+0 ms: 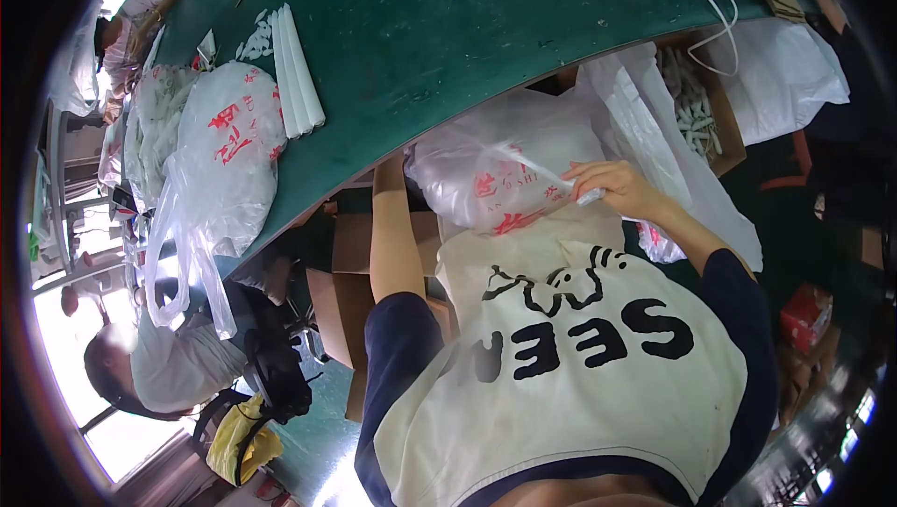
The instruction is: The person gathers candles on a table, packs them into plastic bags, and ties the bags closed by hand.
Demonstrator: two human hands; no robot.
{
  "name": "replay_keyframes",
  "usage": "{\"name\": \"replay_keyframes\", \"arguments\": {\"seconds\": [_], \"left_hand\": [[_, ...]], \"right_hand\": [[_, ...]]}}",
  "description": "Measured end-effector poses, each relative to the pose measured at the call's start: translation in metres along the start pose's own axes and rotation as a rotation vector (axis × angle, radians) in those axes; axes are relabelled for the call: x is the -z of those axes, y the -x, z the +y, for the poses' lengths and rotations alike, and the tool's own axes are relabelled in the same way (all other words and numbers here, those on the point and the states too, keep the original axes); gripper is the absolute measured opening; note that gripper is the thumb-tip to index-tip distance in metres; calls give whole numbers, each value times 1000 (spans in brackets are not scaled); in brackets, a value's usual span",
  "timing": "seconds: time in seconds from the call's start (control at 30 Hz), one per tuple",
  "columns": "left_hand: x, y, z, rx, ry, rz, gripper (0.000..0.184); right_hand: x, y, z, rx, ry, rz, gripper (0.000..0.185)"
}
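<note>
A full, see-through plastic bag [509,161] with red printing lies on my lap, against the table edge. My right hand [612,186] is closed on a twisted, stretched part of this bag at its right side. My left forearm reaches up along the bag's left side. The left hand itself is hidden behind the bag and under the table edge, so its fingers do not show.
The green table [420,30] bears white tubes [297,72], small white pieces [254,40] and another stuffed plastic bag [234,133]. A carton [733,128] with white items stands at right. Open cardboard boxes [341,297] lie below left. A person [177,362] sits at far left.
</note>
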State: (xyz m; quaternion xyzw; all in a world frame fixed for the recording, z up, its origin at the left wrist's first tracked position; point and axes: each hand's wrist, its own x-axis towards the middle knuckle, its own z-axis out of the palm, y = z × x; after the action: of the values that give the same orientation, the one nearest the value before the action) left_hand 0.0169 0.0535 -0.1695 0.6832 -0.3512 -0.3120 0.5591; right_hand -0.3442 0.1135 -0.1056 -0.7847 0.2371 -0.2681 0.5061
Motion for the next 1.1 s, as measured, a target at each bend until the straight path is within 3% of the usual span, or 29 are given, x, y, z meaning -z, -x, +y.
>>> {"name": "replay_keyframes", "arguments": {"seconds": [0.63, 0.73, 0.93, 1.03, 1.1], "left_hand": [[-1, -1, -18, 69, 30, -4, 20], [-1, -2, -21, 76, 39, -2, 20], [-2, -3, -29, 103, 61, 0, 20], [-2, -3, -33, 117, 74, -2, 20], [-2, -1, -37, 128, 86, -3, 20]], "right_hand": [[-2, 13, 14, -44, 196, 29, 21], [6, 10, 7, -147, 357, 7, 14], [4, 10, 9, -330, 297, 33, 13], [-1, 12, 11, -359, 317, 66, 13], [-3, 17, 18, -269, 367, 62, 13]]}}
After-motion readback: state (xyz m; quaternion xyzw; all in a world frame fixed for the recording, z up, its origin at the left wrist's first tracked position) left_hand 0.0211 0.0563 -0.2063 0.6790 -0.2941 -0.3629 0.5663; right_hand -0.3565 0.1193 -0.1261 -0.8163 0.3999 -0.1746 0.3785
